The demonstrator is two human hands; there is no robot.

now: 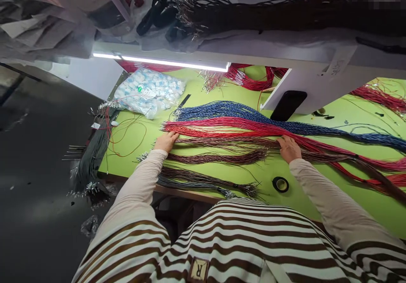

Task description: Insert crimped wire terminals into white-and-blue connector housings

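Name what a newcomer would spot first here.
A long blue twisted-wire bundle and long red twisted-wire bundle sweep across the lime-green workbench, with the left hand and right hand resting on wires at mid-table. Above them, a glowing white LED light strip lines a shelf edge.

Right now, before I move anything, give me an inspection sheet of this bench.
surface: bright green bench top, wires lying across it
job's things: twisted blue wire bundle, red wire bundle, brown wire bundle
clutter: clear bag of white packets, black tape roll
grippers: bare left hand and right hand lie flat on the wires
cables: thin loose red wires at the bench's left end
surroundings: white shelf with lit LED strip overhead, dark floor to the left
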